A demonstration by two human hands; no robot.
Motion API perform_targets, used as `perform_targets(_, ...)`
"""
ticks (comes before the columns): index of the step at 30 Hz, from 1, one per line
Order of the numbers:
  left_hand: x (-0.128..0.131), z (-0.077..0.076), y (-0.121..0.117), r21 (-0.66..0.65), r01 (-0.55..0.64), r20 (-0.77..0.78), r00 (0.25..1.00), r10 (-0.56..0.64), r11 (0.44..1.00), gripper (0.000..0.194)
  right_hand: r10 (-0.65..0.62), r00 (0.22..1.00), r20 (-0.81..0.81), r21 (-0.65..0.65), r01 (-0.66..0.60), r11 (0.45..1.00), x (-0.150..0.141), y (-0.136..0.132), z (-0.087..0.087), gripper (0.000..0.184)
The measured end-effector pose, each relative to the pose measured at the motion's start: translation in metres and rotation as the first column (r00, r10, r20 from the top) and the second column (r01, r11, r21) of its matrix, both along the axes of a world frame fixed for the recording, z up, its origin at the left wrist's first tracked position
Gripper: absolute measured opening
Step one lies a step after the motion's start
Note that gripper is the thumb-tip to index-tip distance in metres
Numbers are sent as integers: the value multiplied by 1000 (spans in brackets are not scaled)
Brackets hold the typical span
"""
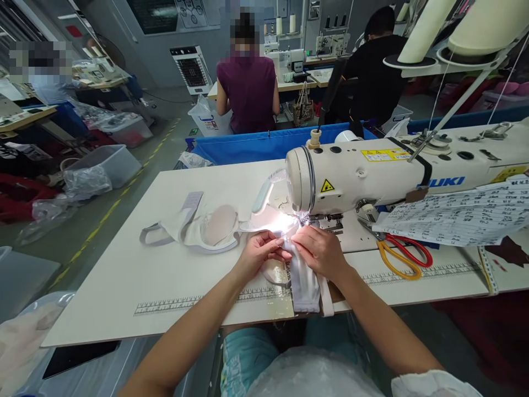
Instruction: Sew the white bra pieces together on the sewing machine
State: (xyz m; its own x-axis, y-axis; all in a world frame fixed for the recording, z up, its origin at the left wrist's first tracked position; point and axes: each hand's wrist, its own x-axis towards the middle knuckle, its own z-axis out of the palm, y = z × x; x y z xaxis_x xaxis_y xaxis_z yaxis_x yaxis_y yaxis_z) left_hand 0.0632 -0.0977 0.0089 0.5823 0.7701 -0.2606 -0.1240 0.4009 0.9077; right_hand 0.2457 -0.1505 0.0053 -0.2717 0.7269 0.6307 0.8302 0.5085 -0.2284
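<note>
A pale bra (221,225) lies across the white sewing table, one cup and strap spread out to the left. Its other end runs under the needle area of the sewing machine (355,171), where a bright lamp glares. My left hand (262,251) pinches the fabric just in front of the needle. Beside it, my right hand (320,251) has its fingers closed on the same bra near the presser foot. From between my hands the wide side band (305,281) hangs down to the table's front edge. The glare hides the exact stitching point.
Scissors (403,256) with red and yellow handles lie right of the machine, under a printed sheet (458,215). Ruler tape (173,305) runs along the table's front. Thread cones (427,33) stand above right. Two people sit ahead at other machines. Plastic bins (109,165) stand on the left floor.
</note>
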Motion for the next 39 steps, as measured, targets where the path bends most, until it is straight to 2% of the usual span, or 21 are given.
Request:
perform_targets(5, 0, 0, 0, 87, 2, -8, 1000, -1, 996, 35, -10, 999, 31, 29, 9, 1000, -6, 2, 0, 14)
perform_targets(8, 1, 2, -1, 106, -38, -18, 999, 40, 994, 36, -113, 993, 36, 32, 112, 993, -8, -3, 2, 13)
perform_targets(10, 2, 2, -3, 109, -51, -15, 998, 53, 993, 35, -184, 983, 21, 83, 182, 980, -10, -8, 4, 16)
perform_targets(13, 2, -1, -4, 134, -55, 0, 998, 55, 989, 33, -146, 989, 14, 173, 141, 975, -14, -10, 8, 15)
perform_targets(17, 1, -4, -3, 179, -44, 20, 999, 41, 983, 28, -81, 992, 93, 153, 66, 986, -21, -6, 11, 11)
perform_targets(24, 1, -3, -5, 194, -35, 0, 999, 36, 980, 28, -168, 966, 195, 97, 152, 984, -26, -3, 11, 9)
perform_targets(26, 3, -2, -7, 195, -49, 7, 999, 49, 980, 30, -171, 967, 188, 118, 150, 982, -27, -3, 8, 10)
perform_targets(28, 5, -2, -8, 199, -63, 25, 998, 60, 978, 31, -110, 987, 116, 201, 85, 976, -27, -4, 5, 14)
perform_targets(31, 7, -1, -10, 208, -70, 53, 997, 60, 976, 33, 69, 994, -79, 318, -40, 947, -28, -5, 3, 22)
perform_targets(34, 7, 0, -11, 207, -77, 67, 996, 65, 975, 32, 238, 926, -292, 220, -177, 959, -30, -10, 5, 23)
perform_targets(36, 7, 1, -11, 188, -84, 66, 995, 73, 979, 31, 289, 876, -386, 118, -263, 957, -34, -16, 8, 21)
perform_targets(39, 8, 1, -12, 138, -74, 76, 995, 64, 988, 31, 298, 877, -377, 60, -298, 953, -45, -27, 9, 16)
